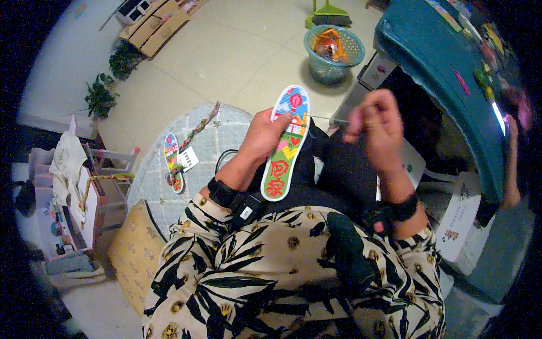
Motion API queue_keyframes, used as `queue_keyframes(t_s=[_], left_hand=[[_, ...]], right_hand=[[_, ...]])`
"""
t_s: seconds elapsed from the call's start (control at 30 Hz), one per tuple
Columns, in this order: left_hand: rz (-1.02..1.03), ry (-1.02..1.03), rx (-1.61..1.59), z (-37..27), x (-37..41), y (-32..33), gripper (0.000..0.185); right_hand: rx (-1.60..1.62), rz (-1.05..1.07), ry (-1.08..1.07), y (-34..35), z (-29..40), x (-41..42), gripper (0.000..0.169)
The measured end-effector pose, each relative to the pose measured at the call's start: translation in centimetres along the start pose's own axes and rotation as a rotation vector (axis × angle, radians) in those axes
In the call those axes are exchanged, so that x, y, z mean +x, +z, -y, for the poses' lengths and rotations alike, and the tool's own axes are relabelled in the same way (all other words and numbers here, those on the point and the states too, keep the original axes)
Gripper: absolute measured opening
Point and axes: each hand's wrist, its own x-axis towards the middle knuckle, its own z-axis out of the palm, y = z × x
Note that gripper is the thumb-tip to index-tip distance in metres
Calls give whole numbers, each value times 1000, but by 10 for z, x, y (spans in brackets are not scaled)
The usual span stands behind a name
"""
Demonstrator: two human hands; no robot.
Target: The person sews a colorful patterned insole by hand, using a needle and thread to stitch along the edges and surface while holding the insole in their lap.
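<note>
My left hand (264, 133) grips an embroidered shoe insole (284, 148) by its left edge, thumb on top. The insole has a white border, with hearts, red stitched figures and a blue upper part. To its right, my right hand (377, 123) is raised and blurred, its fingers bent together; a pale thread (324, 117) runs from the insole's right edge to these fingers. Whether they also hold a needle cannot be told. A second patterned insole (172, 154) lies on the checked cloth (228, 127) at the left, beside a braided bundle of coloured threads (203, 126) and a white card (188, 158).
A blue-green plastic basket (333, 63) holding orange wrappers stands on the tiled floor near a green broom (332, 16). At the right is a table with a teal cover (440, 55). Wooden drawers (154, 31), potted plants (100, 95) and a yellow patterned cushion (133, 250) are on the left.
</note>
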Motion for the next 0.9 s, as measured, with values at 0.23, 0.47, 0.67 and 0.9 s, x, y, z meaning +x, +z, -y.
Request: queue_keyframes(t_s=[0.23,0.47,0.67,0.9], left_hand=[[-327,116,305,15,13,-65,22],[-279,72,-66,25,16,-74,18],[-137,18,-223,-1,-1,-28,17],[-78,16,-179,-1,-7,-5,18]], right_hand=[[-149,-671,-65,-145,8,-33,13],[-278,-916,18,-251,-29,-75,13],[-464,-402,111,-95,-46,-16,11],[-805,172,-293,5,-33,2,10]])
